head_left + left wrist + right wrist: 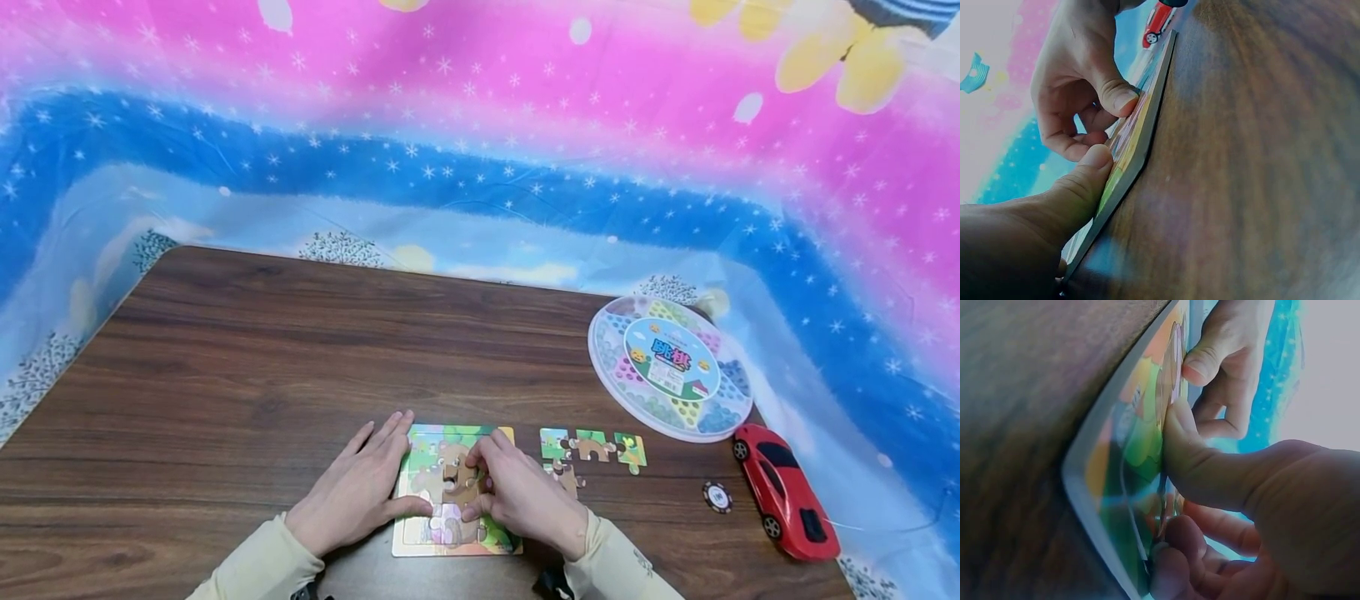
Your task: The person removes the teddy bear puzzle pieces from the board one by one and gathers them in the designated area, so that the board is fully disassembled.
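Observation:
A jigsaw puzzle board [405, 548] with a brown bear picture lies on the table. My left hand [356, 479] rests along its left side, fingers stretched toward the far edge, the thumb pressing on the picture near the middle. My right hand [525, 492] bends over the right half, its thumb and curled fingers pinching a puzzle piece [482, 483], mostly covered by the fingers, at the board's surface. In the right wrist view, the right thumb [1185, 444] is against the picture, with the curled fingers lower down near the board's edge.
Several loose puzzle pieces [592, 447] lie just right of the board, one partly behind the right hand. Further right are a round Chinese checkers box [611, 392], a black-and-white poker chip [717, 497] and a red toy car [787, 492]. A patterned cloth [450, 125] hangs behind the wooden table [300, 342].

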`<action>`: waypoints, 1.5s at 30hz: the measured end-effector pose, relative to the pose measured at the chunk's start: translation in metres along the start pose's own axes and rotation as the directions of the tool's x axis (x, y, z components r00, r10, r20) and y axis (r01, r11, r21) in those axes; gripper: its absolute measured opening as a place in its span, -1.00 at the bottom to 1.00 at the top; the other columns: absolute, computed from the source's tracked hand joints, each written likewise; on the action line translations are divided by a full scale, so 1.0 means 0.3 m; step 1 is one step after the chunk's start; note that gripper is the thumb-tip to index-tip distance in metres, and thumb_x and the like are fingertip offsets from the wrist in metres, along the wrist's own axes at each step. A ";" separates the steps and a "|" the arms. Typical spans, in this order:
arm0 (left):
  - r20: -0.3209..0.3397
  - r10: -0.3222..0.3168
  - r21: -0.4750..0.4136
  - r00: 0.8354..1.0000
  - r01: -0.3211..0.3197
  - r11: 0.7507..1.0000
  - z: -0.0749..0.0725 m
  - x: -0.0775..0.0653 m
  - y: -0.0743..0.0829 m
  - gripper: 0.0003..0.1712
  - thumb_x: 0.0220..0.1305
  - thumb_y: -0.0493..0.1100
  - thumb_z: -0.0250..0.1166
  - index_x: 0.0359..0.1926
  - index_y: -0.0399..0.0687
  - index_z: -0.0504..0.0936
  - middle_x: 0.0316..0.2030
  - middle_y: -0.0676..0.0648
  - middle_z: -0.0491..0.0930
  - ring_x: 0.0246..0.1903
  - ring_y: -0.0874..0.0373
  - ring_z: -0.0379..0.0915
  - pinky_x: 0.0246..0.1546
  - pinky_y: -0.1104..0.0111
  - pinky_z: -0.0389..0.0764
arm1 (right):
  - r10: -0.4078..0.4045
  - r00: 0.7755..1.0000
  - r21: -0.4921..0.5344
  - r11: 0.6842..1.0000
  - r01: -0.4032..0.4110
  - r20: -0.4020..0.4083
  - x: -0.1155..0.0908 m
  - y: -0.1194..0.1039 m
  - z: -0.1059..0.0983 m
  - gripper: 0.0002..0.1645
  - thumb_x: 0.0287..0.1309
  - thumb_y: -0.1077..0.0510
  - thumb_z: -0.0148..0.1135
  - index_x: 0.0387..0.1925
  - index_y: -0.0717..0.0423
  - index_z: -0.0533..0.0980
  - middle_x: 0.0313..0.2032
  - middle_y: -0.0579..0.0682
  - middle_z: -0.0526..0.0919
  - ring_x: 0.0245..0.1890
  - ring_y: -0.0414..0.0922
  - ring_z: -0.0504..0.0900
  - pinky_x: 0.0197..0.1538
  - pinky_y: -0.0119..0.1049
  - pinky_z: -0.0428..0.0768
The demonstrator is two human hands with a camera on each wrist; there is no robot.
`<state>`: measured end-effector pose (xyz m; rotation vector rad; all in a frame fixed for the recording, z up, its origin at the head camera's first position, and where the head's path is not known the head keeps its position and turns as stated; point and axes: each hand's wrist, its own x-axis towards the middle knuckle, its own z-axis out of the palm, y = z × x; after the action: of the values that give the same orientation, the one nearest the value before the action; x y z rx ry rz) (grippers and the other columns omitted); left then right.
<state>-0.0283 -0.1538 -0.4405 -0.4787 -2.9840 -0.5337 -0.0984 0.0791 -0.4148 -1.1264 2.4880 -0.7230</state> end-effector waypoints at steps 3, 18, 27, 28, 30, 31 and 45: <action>0.009 -0.002 -0.007 1.000 0.002 1.000 -0.002 0.002 0.001 0.17 0.05 0.48 0.21 0.33 -0.42 0.27 0.40 -0.32 0.18 0.42 -0.10 0.05 0.36 -0.06 0.11 | 0.013 1.000 -0.002 1.000 -0.013 0.003 0.000 -0.002 -0.003 -0.55 -0.01 -0.01 0.47 -0.16 0.04 0.44 -0.30 -0.14 0.37 -0.47 -0.34 0.38 -0.45 -0.53 0.46; 0.003 -0.002 -0.002 1.000 0.002 1.000 -0.001 0.005 0.000 0.14 0.04 0.47 0.22 0.29 -0.41 0.31 0.39 -0.34 0.19 0.41 -0.11 0.07 0.35 -0.07 0.14 | 0.008 0.999 0.018 1.000 -0.007 -0.031 -0.008 -0.009 0.002 -0.52 0.01 0.05 0.48 -0.19 -0.01 0.34 -0.35 -0.11 0.38 -0.51 -0.33 0.37 -0.54 -0.51 0.42; 0.007 -0.008 -0.007 1.000 0.008 1.000 0.005 0.003 0.000 0.20 0.03 0.48 0.23 0.35 -0.44 0.23 0.38 -0.34 0.19 0.41 -0.11 0.07 0.35 -0.07 0.14 | 0.009 0.998 0.012 1.000 -0.008 -0.058 -0.017 -0.009 0.007 -0.51 -0.04 -0.02 0.50 -0.24 -0.06 0.34 -0.40 -0.15 0.44 -0.52 -0.34 0.40 -0.54 -0.50 0.43; 0.008 -0.009 -0.008 1.000 0.009 1.000 0.005 0.003 0.000 0.21 0.03 0.48 0.23 0.36 -0.44 0.22 0.39 -0.34 0.19 0.41 -0.11 0.07 0.35 -0.07 0.14 | 0.009 0.998 0.018 1.000 -0.008 -0.056 -0.016 -0.009 0.006 -0.51 -0.04 -0.03 0.50 -0.24 -0.07 0.34 -0.41 -0.16 0.46 -0.52 -0.34 0.41 -0.54 -0.50 0.44; 0.010 -0.010 -0.009 1.000 0.010 1.000 0.005 0.003 0.000 0.21 0.03 0.47 0.23 0.36 -0.44 0.22 0.39 -0.34 0.19 0.41 -0.11 0.07 0.35 -0.07 0.14 | 0.003 0.998 0.033 0.999 -0.001 -0.055 -0.016 -0.009 0.005 -0.53 -0.04 -0.01 0.50 -0.24 -0.07 0.35 -0.43 -0.19 0.49 -0.53 -0.36 0.43 -0.53 -0.50 0.45; 0.011 -0.010 -0.008 1.000 0.010 1.000 0.004 0.003 0.000 0.21 0.04 0.47 0.23 0.36 -0.44 0.22 0.39 -0.34 0.19 0.41 -0.10 0.07 0.35 -0.07 0.14 | -0.003 0.998 0.037 0.999 0.005 -0.056 -0.016 -0.008 0.006 -0.53 -0.03 0.00 0.50 -0.24 -0.07 0.36 -0.44 -0.20 0.50 -0.53 -0.38 0.44 -0.52 -0.51 0.46; -0.025 0.014 0.023 1.000 -0.013 1.000 0.006 -0.001 -0.003 0.17 0.02 0.46 0.26 0.31 -0.44 0.29 0.37 -0.33 0.22 0.40 -0.11 0.10 0.34 -0.06 0.16 | -0.078 0.992 0.128 0.988 0.090 -0.098 -0.015 -0.011 -0.003 -0.68 0.10 0.15 0.41 -0.23 -0.04 0.40 -0.48 -0.27 0.56 -0.52 -0.45 0.51 -0.48 -0.57 0.51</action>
<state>-0.0284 -0.1541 -0.4425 -0.4862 -2.9574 -0.4995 -0.0941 0.0809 -0.4119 -1.1801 2.4378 -0.9693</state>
